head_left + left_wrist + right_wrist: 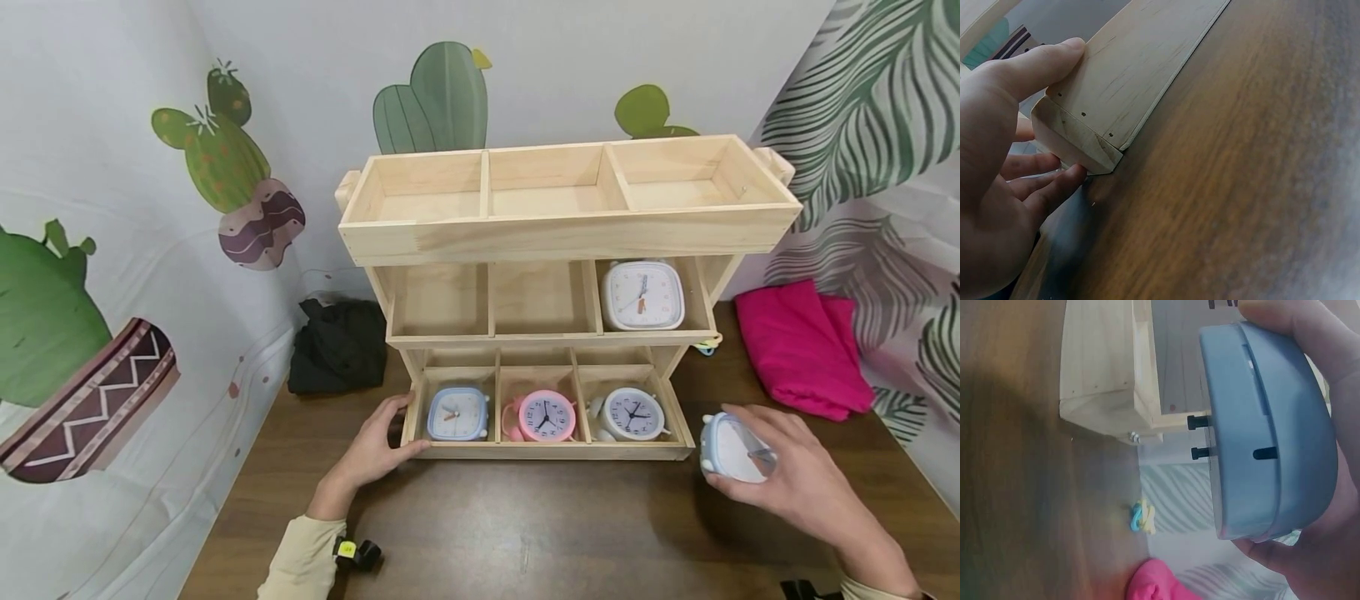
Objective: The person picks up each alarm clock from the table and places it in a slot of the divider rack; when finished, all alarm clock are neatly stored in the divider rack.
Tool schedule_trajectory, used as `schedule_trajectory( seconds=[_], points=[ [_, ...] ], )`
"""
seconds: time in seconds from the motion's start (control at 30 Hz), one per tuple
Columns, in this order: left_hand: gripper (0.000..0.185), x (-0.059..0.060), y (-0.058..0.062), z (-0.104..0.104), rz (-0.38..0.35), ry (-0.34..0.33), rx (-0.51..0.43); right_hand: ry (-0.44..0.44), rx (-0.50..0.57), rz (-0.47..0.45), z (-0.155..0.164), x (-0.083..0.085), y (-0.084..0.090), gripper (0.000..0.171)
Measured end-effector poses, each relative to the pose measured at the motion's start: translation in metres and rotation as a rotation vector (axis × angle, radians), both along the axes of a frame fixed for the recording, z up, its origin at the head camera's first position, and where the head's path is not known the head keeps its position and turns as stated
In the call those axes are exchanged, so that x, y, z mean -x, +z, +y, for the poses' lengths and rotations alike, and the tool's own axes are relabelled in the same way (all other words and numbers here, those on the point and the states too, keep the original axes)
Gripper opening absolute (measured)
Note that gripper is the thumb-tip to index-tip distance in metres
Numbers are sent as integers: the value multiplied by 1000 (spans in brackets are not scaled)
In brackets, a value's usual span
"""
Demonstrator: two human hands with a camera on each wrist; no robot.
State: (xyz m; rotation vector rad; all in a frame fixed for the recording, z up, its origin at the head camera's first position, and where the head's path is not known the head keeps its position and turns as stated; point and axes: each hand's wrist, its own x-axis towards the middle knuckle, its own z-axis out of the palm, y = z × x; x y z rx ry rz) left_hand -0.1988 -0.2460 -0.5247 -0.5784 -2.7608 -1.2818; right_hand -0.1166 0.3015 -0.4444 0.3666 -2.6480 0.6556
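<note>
While the left hand (375, 450) grips the front left corner of the three-tier pale wooden organiser (555, 242), the right hand (787, 475) holds a small pale blue alarm clock (731, 450) above the brown table (525, 525), just right of the bottom tier. The empty middle-tier compartments lie up and leftward from the clock, nearer its hand.
</note>
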Motion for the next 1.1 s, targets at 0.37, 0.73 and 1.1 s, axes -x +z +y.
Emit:
schedule_trajectory(
  seconds=[0.37,0.73,1.1],
  points=[
    [83,0,0,0,7,-1,2,86,1,76,-12,7,15,94],
    [83,-1,-1,0,2,0,2,124,-53,130,-25,11,34,94],
    [82,1,-3,0,18,-3,3,167,-68,169,-34,15,54,94]
  ],
)
